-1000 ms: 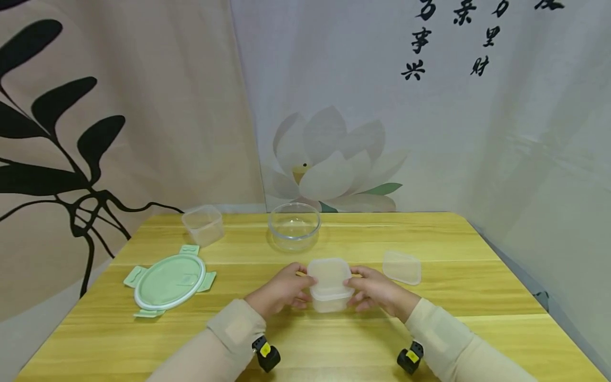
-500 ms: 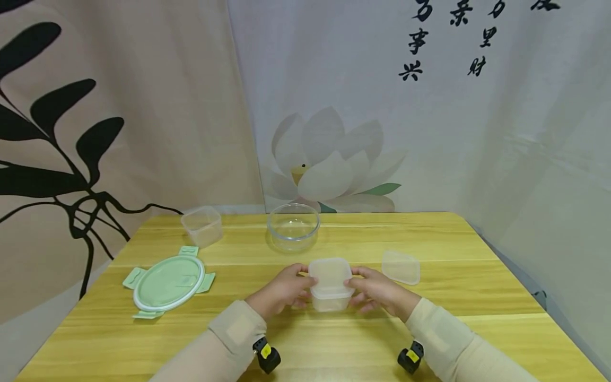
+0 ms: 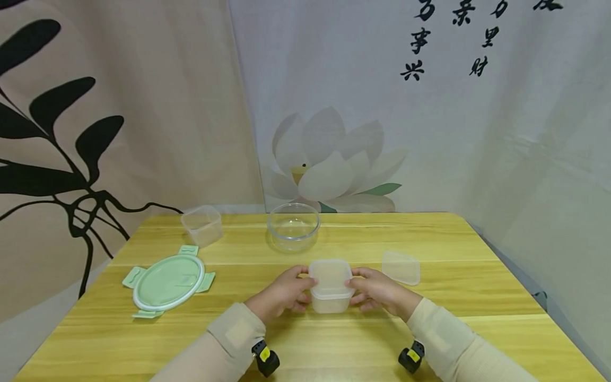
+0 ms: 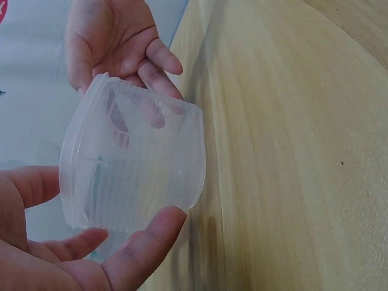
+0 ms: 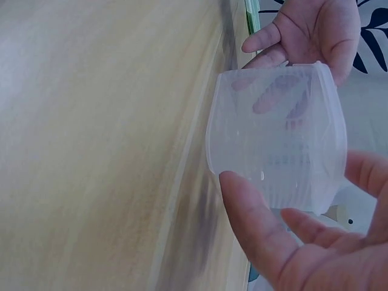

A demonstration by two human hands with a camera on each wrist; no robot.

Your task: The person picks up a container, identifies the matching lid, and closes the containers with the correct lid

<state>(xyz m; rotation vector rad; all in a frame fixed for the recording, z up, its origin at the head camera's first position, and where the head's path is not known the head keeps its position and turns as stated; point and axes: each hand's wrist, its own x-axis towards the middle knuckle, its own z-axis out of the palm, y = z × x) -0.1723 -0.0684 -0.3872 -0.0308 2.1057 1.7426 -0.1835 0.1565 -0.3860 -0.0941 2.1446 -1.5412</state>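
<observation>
A small translucent square plastic food container with its lid on top is upright between both hands. My left hand holds its left side, the thumb at the lid's edge and the fingers along the wall. From the other side my right hand grips it in the same way. In the left wrist view the container shows clear ribbed walls, and nothing is visible inside. Whether its base touches the table or is slightly raised, I cannot tell.
A loose translucent lid lies right of the hands. Behind them stands a round glass bowl. A green round lid with clips lies at left, and an open translucent container sits at the back left of the wooden table.
Both hands keep the same hold on the container. Apart from a tiny shift of the hands and view, nothing has visibly moved.
</observation>
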